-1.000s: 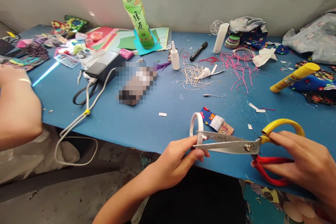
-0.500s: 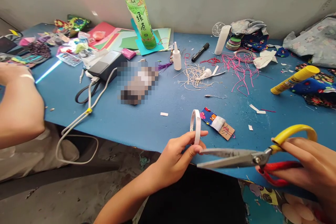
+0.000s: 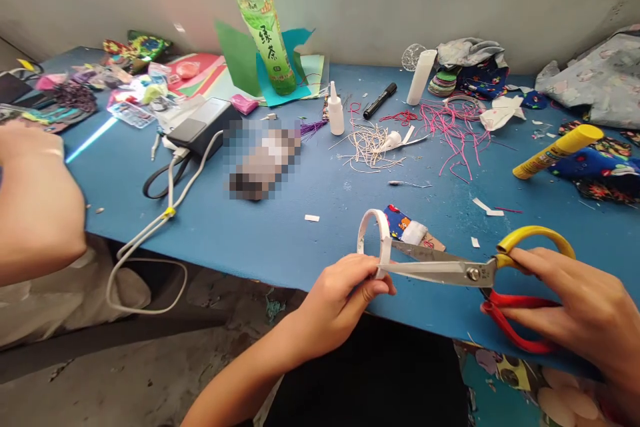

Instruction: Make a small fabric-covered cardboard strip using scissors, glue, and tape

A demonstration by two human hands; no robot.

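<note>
Between the fingertips of my left hand (image 3: pixel 345 303) is a narrow ring of white tape (image 3: pixel 384 230), held upright above the table's near edge. My right hand (image 3: pixel 575 307) grips scissors (image 3: pixel 440 272) by their yellow and red handles. Their blades are parted and reach left to the tape roll, with the tips at the ring beside my left fingertips. Whether the blades touch the tape I cannot tell. Just behind the blades lies a card wrapped in blue patterned cloth (image 3: pixel 397 221) with a white band, partly hidden by the scissors.
On the blue table (image 3: pixel 280 240) are a glue bottle (image 3: pixel 337 113), a black marker (image 3: pixel 380 101), cut threads (image 3: pixel 377 147) and a yellow glue stick (image 3: pixel 557 152). A green tea bottle (image 3: pixel 267 33) stands on coloured paper. Another person's arm (image 3: pixel 40 200) rests at the left, near a looped white cable (image 3: pixel 145 233).
The scissors have moved left and up, bringing the blade tips to the tape roll. The tape roll has turned slightly. Sheets of green and blue paper behind the bottle have lifted.
</note>
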